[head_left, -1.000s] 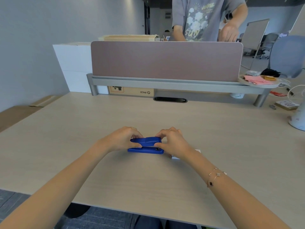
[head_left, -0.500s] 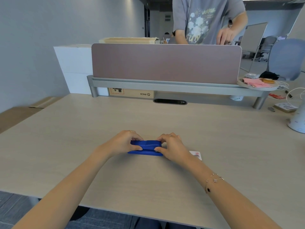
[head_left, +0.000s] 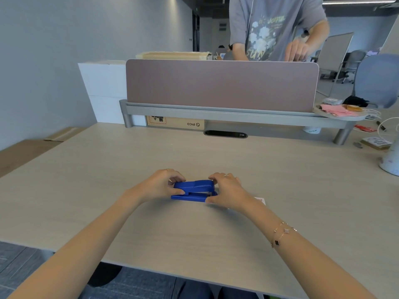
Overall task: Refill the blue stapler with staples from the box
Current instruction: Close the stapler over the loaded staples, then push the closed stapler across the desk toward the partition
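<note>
Both hands, left hand [head_left: 158, 186] and right hand [head_left: 226, 190], pinched the stapler [head_left: 194, 190] ends at frame center on the desk [head_left: 194, 234], box [head_left: 260, 200] probably behind right wrist.

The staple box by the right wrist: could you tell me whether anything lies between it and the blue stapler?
Only the right hand does. The staple box peeks out behind that wrist, while both hands grip the blue stapler on the desk; the left hand is on the far end.
</note>
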Available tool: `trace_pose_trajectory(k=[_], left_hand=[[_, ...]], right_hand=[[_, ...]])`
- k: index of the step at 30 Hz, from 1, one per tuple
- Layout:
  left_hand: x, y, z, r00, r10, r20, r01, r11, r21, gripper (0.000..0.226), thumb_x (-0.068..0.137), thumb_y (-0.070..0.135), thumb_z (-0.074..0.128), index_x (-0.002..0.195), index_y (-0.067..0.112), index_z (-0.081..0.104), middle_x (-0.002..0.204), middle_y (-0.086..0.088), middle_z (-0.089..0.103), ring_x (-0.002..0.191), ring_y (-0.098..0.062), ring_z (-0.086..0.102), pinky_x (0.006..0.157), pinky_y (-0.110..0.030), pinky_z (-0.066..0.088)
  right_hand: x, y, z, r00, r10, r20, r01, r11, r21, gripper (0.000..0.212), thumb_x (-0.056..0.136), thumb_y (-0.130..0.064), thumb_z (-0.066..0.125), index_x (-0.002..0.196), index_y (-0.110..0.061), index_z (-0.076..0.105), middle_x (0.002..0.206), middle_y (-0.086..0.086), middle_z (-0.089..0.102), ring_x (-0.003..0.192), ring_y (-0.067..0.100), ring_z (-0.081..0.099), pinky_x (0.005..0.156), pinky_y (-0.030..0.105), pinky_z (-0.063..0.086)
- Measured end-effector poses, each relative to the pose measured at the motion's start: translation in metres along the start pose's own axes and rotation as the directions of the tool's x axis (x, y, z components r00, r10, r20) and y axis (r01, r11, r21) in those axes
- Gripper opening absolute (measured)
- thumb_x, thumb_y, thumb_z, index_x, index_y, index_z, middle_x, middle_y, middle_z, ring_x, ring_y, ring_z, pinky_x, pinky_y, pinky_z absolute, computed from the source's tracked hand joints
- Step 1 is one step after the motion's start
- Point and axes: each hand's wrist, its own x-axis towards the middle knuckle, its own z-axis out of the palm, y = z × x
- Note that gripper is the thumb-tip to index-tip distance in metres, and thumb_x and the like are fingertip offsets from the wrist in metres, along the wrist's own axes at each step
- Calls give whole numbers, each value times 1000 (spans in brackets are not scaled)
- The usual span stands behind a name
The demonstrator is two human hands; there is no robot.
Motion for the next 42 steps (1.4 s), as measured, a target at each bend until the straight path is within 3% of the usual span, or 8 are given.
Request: trace_pose_trajectory(k=[3,8,13,16,24,33,36,42], left_hand=[[-2,-4,-1,1000,2,13,-2,1000,-23,25,76,12,77,97,22,68,101,-3,66,92,-15,62,87,-28,54],[-4,-9,0,1000,11,9,-10,997,-79,25,75,13,78,89,30,67,91,10,67,79,4,61,80,-19,54],[-2,-17,4,1000,-12,-13,10,991,-132,26,73,11,79,96,19,70,96,3,67,84,-6,65,79,-17,54],[-3,-17,6,1000,-9,-18,6,986,-166,24,74,12,79,96,19,71,97,5,66,84,-6,66,79,-15,53],[0,-15,6,1000,19,-9,-20,991,-135,21,76,14,77,91,26,69,98,3,67,88,-13,67,87,-31,56],[23,-9,3,998,66,-19,-68,986,-149,21,76,16,77,88,31,67,97,6,67,84,-9,66,84,-25,56],[39,-7,2,997,70,-15,-72,988,-135,18,77,17,76,92,25,69,97,4,67,87,-12,66,84,-25,55],[78,0,1,995,97,-27,-100,986,-134,21,76,18,77,89,31,68,95,8,66,84,-7,64,82,-18,54]], right_hand=[[-2,6,5,1000,19,22,-19,1000,4,45,74,-36,70,113,-20,54,110,1,62,107,23,48,91,34,32],[0,11,5,997,37,62,-37,999,-1,31,73,-44,70,93,-22,61,94,-1,56,96,20,44,84,34,29],[0,14,6,996,11,85,-13,1000,23,26,75,-42,69,66,-31,47,95,3,56,93,21,46,81,34,29],[0,10,7,995,-8,95,10,1000,-14,27,79,-38,65,68,-30,42,91,2,49,91,22,42,82,33,29],[0,16,7,995,-52,89,56,997,-49,23,82,-39,61,80,-25,44,88,1,46,88,21,41,82,32,29],[14,36,1,995,-68,67,74,994,-82,34,85,-43,58,105,-17,54,95,2,53,97,20,45,88,33,29],[25,45,-7,995,-88,52,92,991,-92,31,85,-42,58,104,-17,54,93,0,51,95,19,44,87,33,29],[43,63,-21,997,-73,13,74,996,-46,26,87,-38,58,105,-21,53,102,2,57,100,18,46,89,31,27]])
